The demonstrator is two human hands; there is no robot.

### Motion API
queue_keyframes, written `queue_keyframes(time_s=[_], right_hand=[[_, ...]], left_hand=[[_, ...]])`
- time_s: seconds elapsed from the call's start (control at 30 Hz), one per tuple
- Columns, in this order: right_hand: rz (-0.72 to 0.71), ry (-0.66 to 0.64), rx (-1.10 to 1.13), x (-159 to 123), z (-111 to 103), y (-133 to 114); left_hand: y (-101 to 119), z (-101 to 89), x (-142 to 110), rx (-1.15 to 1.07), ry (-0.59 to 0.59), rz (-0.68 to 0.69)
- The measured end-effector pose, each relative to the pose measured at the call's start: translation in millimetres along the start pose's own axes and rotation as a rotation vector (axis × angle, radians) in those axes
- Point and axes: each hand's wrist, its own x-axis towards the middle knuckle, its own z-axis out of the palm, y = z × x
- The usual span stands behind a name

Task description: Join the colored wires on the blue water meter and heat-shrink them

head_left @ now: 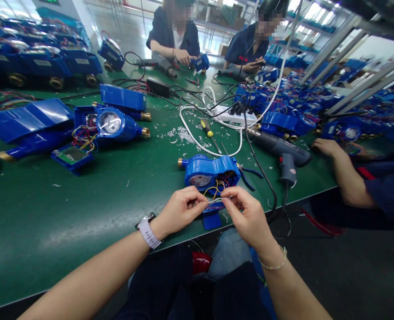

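A blue water meter point(207, 171) with a brass end lies near the front edge of the green table point(83, 209). Yellow, red and blue wires point(216, 187) spill from its open right side. My left hand point(180, 210) and my right hand point(246, 213) are both pinched on a thin pale wire point(215, 201) stretched between them, just in front of the meter. A blue cover piece point(212, 220) lies under my hands at the table edge. Blue-handled pliers point(248, 174) rest right of the meter.
A grey heat gun point(281, 151) lies to the right, a yellow screwdriver point(207, 127) and white power strip point(232, 116) behind. Opened meters point(112, 124) and a circuit board point(70, 155) sit left. Two people work at the far side; another person's arm point(340, 171) rests at right.
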Motion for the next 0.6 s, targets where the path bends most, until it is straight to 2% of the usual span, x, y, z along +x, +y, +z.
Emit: queue_keyframes(time_s=[0.1,0.2,0.27,0.4,0.5,0.6], right_hand=[[-0.103,0.000,-0.007,-5.5,-4.4,0.3],[-0.177,-0.159,-0.110,-9.2,-3.6,1.2],[-0.185,-0.213,-0.165,-9.3,-0.3,2.3],[-0.178,-0.164,-0.129,-7.5,6.3,3.1],[-0.121,-0.141,-0.108,-7.6,8.8,2.3],[-0.064,-0.126,-0.106,-8.5,10.7,1.9]], left_hand=[[-0.5,1.2,0.8,0.018,0.004,0.014],[-0.3,2.5,0.6,0.023,0.004,0.041],[0.0,2.3,-0.8,0.022,0.019,0.051],[0.1,-0.1,-4.6,0.044,0.072,0.141],[-0.5,-0.2,-6.3,0.123,0.048,0.218],[-1.3,2.0,-6.4,0.157,0.014,0.200]])
